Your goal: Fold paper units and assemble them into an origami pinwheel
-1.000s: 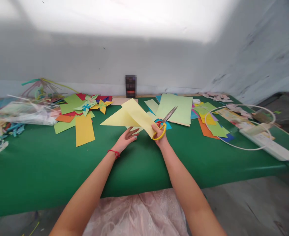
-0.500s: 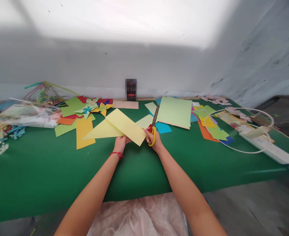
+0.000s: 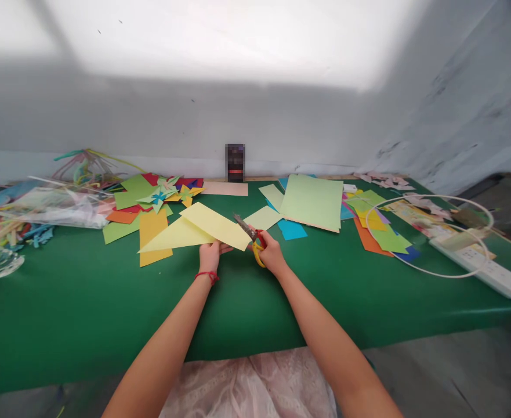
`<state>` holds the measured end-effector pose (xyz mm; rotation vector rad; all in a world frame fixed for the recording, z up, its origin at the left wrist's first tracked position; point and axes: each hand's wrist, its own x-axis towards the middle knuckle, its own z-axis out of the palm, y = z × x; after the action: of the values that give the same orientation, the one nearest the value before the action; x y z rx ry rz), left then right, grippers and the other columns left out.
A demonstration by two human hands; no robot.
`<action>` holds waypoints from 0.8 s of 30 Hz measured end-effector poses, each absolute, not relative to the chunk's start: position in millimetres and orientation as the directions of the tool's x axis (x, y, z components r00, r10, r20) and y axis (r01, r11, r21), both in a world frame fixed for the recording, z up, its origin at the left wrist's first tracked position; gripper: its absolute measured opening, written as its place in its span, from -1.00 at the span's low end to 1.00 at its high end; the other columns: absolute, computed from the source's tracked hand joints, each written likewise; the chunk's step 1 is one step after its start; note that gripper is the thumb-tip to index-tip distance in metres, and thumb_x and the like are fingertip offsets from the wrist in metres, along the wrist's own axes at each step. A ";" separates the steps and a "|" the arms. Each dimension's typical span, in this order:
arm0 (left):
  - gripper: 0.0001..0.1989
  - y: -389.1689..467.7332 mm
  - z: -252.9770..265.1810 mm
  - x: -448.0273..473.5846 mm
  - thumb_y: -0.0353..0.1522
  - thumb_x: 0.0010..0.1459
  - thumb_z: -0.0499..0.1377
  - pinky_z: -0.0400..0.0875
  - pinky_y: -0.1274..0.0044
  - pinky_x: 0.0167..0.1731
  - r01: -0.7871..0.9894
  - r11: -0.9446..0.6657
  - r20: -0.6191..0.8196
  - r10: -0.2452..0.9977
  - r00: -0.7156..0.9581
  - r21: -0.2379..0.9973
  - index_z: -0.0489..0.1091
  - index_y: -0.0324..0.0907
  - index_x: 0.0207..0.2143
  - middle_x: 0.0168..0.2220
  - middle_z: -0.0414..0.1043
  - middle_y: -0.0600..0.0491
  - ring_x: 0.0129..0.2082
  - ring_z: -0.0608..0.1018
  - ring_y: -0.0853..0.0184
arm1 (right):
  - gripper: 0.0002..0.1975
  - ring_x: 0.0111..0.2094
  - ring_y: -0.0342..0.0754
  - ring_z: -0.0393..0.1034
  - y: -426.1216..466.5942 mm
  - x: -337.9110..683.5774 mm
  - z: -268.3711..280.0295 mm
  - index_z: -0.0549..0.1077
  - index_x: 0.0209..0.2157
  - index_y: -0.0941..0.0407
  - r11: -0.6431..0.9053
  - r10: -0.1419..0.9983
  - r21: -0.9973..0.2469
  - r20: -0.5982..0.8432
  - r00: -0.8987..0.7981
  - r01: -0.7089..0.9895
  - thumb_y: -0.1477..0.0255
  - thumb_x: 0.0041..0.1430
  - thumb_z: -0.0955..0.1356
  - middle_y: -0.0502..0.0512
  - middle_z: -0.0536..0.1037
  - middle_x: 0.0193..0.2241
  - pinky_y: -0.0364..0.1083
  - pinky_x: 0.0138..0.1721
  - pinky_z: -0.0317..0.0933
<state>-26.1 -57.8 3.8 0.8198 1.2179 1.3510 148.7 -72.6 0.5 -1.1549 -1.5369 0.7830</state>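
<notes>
A pale yellow sheet of paper (image 3: 214, 225), folded over so a triangular flap reaches left, is held above the table by my left hand (image 3: 210, 255). The fingers of that hand are partly hidden beneath the paper. My right hand (image 3: 271, 253) grips a pair of scissors (image 3: 257, 241) with red and yellow handles. The dark blades point up and left, close to the right end of the paper. An orange-yellow sheet (image 3: 155, 258) lies partly under the folded flap.
Behind my hands lie a light green stack of paper (image 3: 314, 200) and a blue sheet (image 3: 292, 229). Paper flowers (image 3: 163, 194) and paper strips (image 3: 81, 165) are at left. A white power strip (image 3: 481, 264) and a white cable loop (image 3: 429, 274) lie right. A dark pixelated object (image 3: 235, 162) stands against the wall.
My right hand has let go of the paper's right corner. The scissors have swung from upright to pointing up-left, nearer the paper. The paper has tilted flatter in my left hand.
</notes>
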 end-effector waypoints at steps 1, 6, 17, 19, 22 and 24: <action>-0.86 -58.2 4.4 -25.6 -0.46 0.08 0.04 0.54 0.42 -0.36 -0.257 0.115 -0.160 0.974 -0.161 0.959 0.35 -0.35 -0.35 -0.34 0.52 -0.16 -0.35 0.59 0.18 | -0.72 -0.17 0.05 0.37 -72.7 147.6 0.6 0.35 -0.23 0.04 0.338 0.934 -0.889 0.357 0.003 0.309 0.33 -0.05 0.36 0.09 0.49 -0.16 -0.01 -0.15 0.23; -0.78 -62.2 7.7 -20.4 -0.41 0.08 0.09 0.53 0.41 -0.43 -0.233 0.109 -0.131 0.988 -0.083 0.966 0.31 -0.40 -0.23 -0.22 0.48 -0.25 -0.40 0.60 0.17 | -0.71 -0.31 -0.01 0.35 -71.5 150.8 1.6 0.36 -0.27 0.07 0.310 0.893 -0.870 0.405 0.198 0.383 0.24 -0.05 0.36 0.07 0.48 -0.33 -0.07 -0.27 0.25; -0.67 -66.0 11.3 -19.4 -0.35 0.02 0.20 0.52 0.44 -0.39 -0.181 0.088 -0.091 0.996 -0.008 0.980 0.35 -0.33 -0.16 -0.16 0.49 -0.17 -0.29 0.58 0.14 | -0.65 -0.45 -0.12 0.25 -66.5 161.5 7.2 0.29 -0.40 0.10 0.211 0.896 -0.968 0.248 0.369 0.139 0.17 -0.13 0.40 -0.03 0.36 -0.48 -0.08 -0.36 0.26; -0.69 -65.5 11.9 -20.6 -0.36 0.01 0.21 0.52 0.43 -0.39 -0.190 0.089 -0.093 0.996 -0.011 0.978 0.37 -0.32 -0.18 -0.19 0.50 -0.14 -0.30 0.59 0.15 | -0.65 -0.45 -0.11 0.26 -65.2 162.7 6.4 0.30 -0.41 0.10 0.199 0.906 -0.973 0.230 0.355 0.120 0.15 -0.13 0.39 -0.02 0.37 -0.48 -0.09 -0.37 0.25; -0.70 -64.6 11.3 -22.8 -0.37 0.00 0.21 0.52 0.40 -0.35 -0.228 0.088 -0.097 0.995 -0.029 0.970 0.38 -0.32 -0.19 -0.21 0.51 -0.11 -0.33 0.59 0.18 | -0.65 -0.45 -0.10 0.29 -63.1 164.8 4.5 0.30 -0.42 0.10 0.188 0.916 -0.977 0.212 0.340 0.104 0.11 -0.11 0.36 0.01 0.39 -0.49 -0.10 -0.42 0.23; -0.70 -64.1 10.3 -23.7 -0.36 0.00 0.21 0.53 0.37 -0.32 -0.262 0.089 -0.102 0.994 -0.038 0.961 0.38 -0.33 -0.20 -0.22 0.51 -0.11 -0.35 0.59 0.19 | -0.63 -0.49 -0.10 0.29 -61.5 166.8 3.0 0.30 -0.41 0.08 0.176 0.927 -0.980 0.197 0.320 0.094 0.08 -0.11 0.35 -0.01 0.38 -0.52 -0.12 -0.50 0.21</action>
<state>-23.7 -64.1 10.3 0.9205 1.0940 1.2877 166.8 -61.5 3.0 -1.2539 -1.0891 0.7959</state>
